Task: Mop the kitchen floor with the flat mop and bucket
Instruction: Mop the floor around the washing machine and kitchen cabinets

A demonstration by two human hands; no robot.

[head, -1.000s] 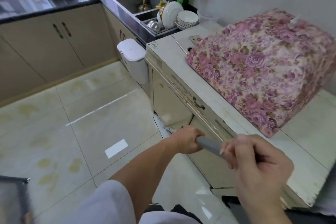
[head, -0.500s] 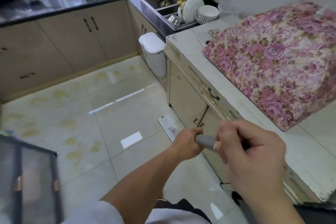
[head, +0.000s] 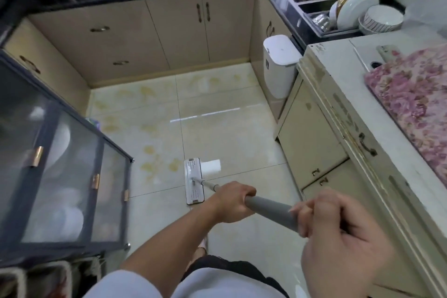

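Flat mop (head: pixel 194 181): white head flat on floor, grey handle gripped by both hands.

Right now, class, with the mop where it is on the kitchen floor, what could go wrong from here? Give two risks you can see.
1. The mop head lies near the glass-fronted cabinet; a wide sweep could knock it.
2. The floor tiles look glossy, possibly wet, so stepping forward may mean a slip.

Both hands, left hand and right hand, grip the handle, which helps control.
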